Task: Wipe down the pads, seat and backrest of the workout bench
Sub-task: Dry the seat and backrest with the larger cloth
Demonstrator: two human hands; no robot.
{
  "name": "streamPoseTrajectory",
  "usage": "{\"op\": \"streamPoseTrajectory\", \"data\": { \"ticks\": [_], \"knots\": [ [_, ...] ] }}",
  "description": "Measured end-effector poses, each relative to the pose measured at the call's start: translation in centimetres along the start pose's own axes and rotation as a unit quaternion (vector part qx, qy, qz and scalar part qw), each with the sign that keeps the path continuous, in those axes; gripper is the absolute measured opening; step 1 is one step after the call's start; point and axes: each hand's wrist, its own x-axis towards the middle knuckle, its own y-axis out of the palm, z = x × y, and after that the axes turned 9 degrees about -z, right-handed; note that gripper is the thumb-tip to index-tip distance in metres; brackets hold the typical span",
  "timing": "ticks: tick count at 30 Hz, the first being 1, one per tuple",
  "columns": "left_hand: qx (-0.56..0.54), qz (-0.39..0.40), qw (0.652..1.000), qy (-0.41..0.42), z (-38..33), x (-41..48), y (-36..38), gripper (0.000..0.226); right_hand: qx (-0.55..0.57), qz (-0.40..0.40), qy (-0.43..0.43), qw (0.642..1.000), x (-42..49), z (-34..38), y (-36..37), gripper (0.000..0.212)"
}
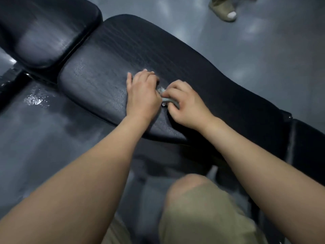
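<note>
Black bench pad (105, 67) bears left hand (142, 95), right hand (186, 106) pinching grey cloth (169, 101).

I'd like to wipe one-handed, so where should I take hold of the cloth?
Grip the cloth at its bunched middle, coming down from above. It lies crumpled on the pad between the left hand and the right hand, whose fingers curl round its near end, so only the top is free.
</note>
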Motion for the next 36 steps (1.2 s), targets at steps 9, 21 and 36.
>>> {"op": "streamPoseTrajectory", "data": {
  "ticks": [9,21,36],
  "knots": [
    [0.05,-0.005,0.999,0.017,-0.2,0.0,0.5,0.028,-0.043,0.099,-0.042,0.993,-5.7,1.5,-3.0,0.021],
    [0.11,0.08,0.984,0.111,1.9,-2.3,-1.3,0.047,-0.191,-0.001,-0.044,0.981,-13.4,7.1,-0.4,0.004],
    [0.097,-0.032,0.983,0.154,6.6,-6.1,-4.6,0.038,-0.095,-0.149,0.189,0.966,-13.7,10.2,5.7,0.016]
  ]
}}
